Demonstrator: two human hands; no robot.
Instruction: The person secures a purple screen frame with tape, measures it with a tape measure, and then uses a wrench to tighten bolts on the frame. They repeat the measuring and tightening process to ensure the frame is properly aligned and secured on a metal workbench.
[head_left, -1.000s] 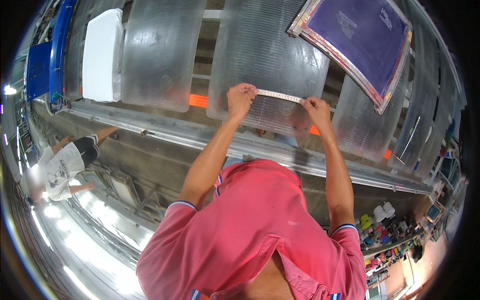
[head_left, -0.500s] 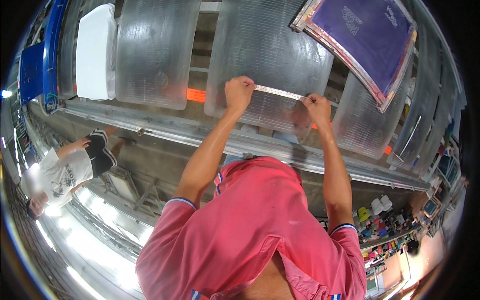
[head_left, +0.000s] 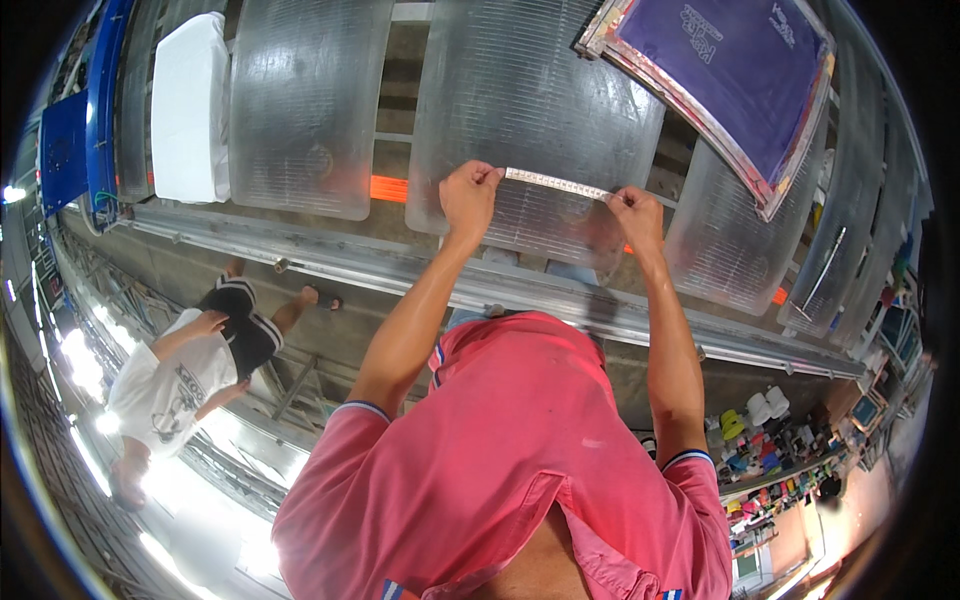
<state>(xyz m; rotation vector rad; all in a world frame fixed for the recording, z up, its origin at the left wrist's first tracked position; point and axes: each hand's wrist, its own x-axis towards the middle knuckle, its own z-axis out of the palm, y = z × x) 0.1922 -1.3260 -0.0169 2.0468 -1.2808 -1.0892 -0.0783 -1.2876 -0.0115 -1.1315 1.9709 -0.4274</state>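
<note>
A white measuring tape [head_left: 555, 183] with fine markings stretches nearly straight between my two hands, sagging slightly. My left hand [head_left: 468, 203] pinches its left end, and my right hand [head_left: 637, 216] pinches the other end, slightly lower. Below the tape lies a clear ribbed plastic panel [head_left: 530, 95]; whether the tape touches it I cannot tell. Both forearms reach forward from my body.
A wooden-edged screen printing frame [head_left: 722, 90] with purple mesh lies at the upper right. More clear panels [head_left: 300, 110] line the metal rail [head_left: 390, 262]. A white-covered board [head_left: 190, 110] stands left. A person [head_left: 190, 370] walks at the lower left.
My left hand has shifted slightly left and toward me, while my right hand has barely moved. The tape stays stretched between them. The person at the left has come closer, moving right.
</note>
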